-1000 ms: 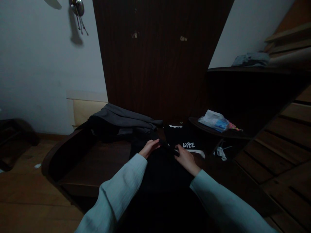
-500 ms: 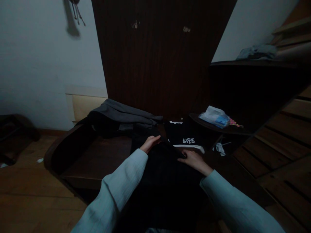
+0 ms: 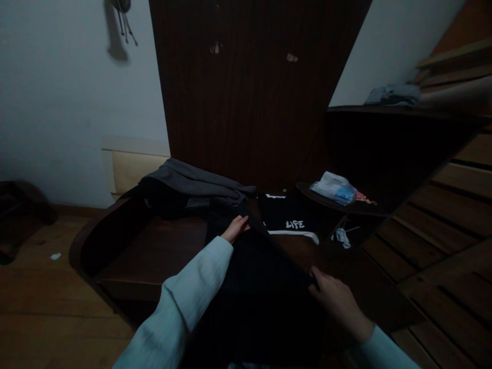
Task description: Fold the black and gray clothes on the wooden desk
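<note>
A black garment [image 3: 261,271] stretches across the dark wooden surface and down toward me; its kind is hard to make out in the dim light. My left hand [image 3: 236,228] is closed on its upper edge near the middle. Lower and to the right, my right hand [image 3: 334,297] pinches the same edge, which runs taut between both hands. Behind it lies a folded black cloth with white lettering [image 3: 286,212] and a white border. A grey garment [image 3: 196,179] is heaped at the back left, partly touching the black one.
The dark wooden bench [image 3: 154,251] has a curved left end. At right, a corner shelf [image 3: 384,209] holds a plastic packet [image 3: 333,187], with crumpled white paper [image 3: 341,237] below. A tall dark panel [image 3: 246,102] stands behind. Wooden slats [image 3: 457,205] rise on the far right.
My right hand has moved down and to the right along with the garment's edge, drawing it out straight. My left hand stays nearly in place. The view has shifted slightly.
</note>
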The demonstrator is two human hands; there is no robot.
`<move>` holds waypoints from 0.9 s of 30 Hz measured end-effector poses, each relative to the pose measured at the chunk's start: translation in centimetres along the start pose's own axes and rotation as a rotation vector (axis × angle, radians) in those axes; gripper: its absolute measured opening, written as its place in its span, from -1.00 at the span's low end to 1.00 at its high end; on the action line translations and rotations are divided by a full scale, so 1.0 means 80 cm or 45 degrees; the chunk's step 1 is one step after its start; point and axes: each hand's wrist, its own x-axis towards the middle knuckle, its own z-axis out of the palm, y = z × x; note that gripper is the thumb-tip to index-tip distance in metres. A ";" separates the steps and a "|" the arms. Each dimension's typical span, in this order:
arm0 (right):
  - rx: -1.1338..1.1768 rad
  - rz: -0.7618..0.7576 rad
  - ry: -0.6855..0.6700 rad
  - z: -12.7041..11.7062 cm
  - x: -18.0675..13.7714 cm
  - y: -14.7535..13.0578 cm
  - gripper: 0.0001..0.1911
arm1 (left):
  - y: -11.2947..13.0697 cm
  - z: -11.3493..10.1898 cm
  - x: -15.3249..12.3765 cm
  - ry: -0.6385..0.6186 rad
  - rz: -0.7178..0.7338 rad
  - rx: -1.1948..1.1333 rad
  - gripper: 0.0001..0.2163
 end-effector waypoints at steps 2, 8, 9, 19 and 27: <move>0.194 0.016 0.053 0.014 -0.010 0.016 -0.87 | 0.000 0.000 0.000 -0.003 -0.001 -0.011 -0.88; 1.046 0.070 0.205 0.061 -0.033 0.033 -0.77 | -0.002 -0.001 0.002 0.002 0.002 -0.042 -0.86; 1.110 0.100 0.230 0.068 -0.037 0.029 -0.74 | -0.002 -0.001 0.002 0.012 -0.002 -0.047 -0.86; 0.761 0.066 0.218 0.068 -0.059 0.004 -0.79 | 0.004 -0.001 0.001 0.089 -0.055 -0.145 -0.91; 0.400 -0.026 -0.080 0.089 -0.073 0.001 -0.48 | 0.009 -0.006 0.005 0.165 -0.082 -0.192 -0.89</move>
